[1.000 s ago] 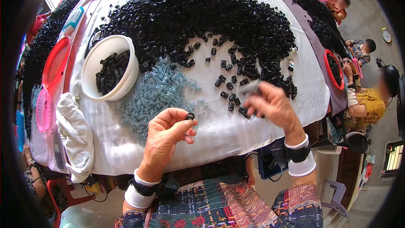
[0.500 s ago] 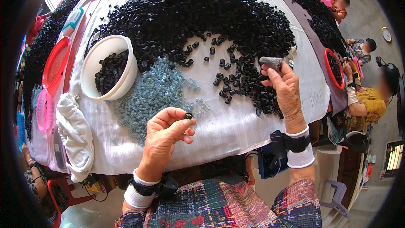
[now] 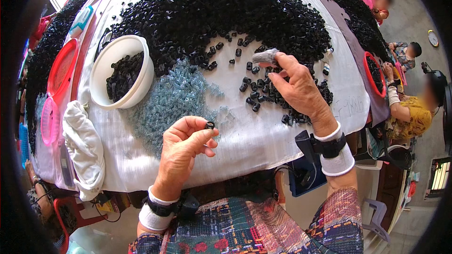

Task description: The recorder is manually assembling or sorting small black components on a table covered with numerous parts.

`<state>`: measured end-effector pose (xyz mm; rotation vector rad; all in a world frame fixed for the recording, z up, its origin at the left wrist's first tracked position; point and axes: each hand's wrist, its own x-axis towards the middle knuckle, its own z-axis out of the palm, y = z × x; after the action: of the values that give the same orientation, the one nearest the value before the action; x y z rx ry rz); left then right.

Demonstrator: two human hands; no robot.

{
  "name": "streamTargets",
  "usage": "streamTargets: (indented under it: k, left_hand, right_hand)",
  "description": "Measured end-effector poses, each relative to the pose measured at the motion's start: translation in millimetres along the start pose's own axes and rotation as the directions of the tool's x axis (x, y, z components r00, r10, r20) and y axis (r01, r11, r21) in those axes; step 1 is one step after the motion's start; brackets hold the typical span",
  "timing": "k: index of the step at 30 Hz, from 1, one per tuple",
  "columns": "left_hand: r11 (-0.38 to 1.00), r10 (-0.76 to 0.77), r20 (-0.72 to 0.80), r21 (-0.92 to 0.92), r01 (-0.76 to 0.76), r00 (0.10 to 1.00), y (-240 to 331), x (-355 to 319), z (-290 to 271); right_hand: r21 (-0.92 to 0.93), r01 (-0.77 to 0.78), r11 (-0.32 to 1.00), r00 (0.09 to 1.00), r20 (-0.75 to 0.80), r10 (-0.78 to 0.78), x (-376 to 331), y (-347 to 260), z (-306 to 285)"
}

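Between thumb and forefinger, my left hand (image 3: 181, 153) pinches a small black ring-shaped plastic piece (image 3: 210, 125), its round opening facing up. My right hand (image 3: 301, 87) hovers over loose black plastic pieces (image 3: 254, 86), fingers stretched and thumb apart, with nothing visible in it. A grey cloth finger cover (image 3: 265, 58) wraps its forefinger. A heap of small clear bluish coil-like pieces (image 3: 174, 103) lies beyond my left hand. Behind everything spreads a large mound of black pieces (image 3: 226, 14).
A white bowl (image 3: 147, 70) holding black pieces tilts at the left, near a red basket (image 3: 74, 49), a pink basket (image 3: 44, 117) and a white cloth (image 3: 84, 148). A red-rimmed basket (image 3: 367, 73) stands at the right. Other people sit around the tables, including one in yellow (image 3: 416, 117).
My right hand has moved left from the right-hand edge of the black pieces to above their middle. My left hand stays nearly still, still pinching the black ring-shaped piece.
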<state>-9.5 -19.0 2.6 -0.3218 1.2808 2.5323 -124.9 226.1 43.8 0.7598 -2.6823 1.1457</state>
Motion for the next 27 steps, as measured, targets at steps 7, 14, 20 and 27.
streamTargets:
  k: [7, 14, 20, 27]
  left_hand:
    - [1.000, 0.002, -0.014, 0.005, -0.002, 1.000, 0, -1, -1]
    - [1.000, 0.009, -0.008, -0.001, -0.009, 1.000, 1, -3, -2]
    - [1.000, -0.004, 0.006, 0.028, 0.004, 1.000, -2, -1, 6]
    - [1.000, -0.002, -0.001, 0.010, 0.002, 1.000, -2, -1, 2]
  right_hand:
    - [-0.115, 0.150, 0.982, 0.984, 0.118, -0.136, 2, -6, 19]
    - [-0.194, 0.040, 0.980, 0.999, -0.020, -0.044, -7, 3, -4]
    - [-0.247, -0.048, 0.968, 0.986, 0.143, 0.085, -28, 23, -2]
    - [0.030, -0.246, 0.969, 0.964, -0.094, 0.247, -25, 43, -10]
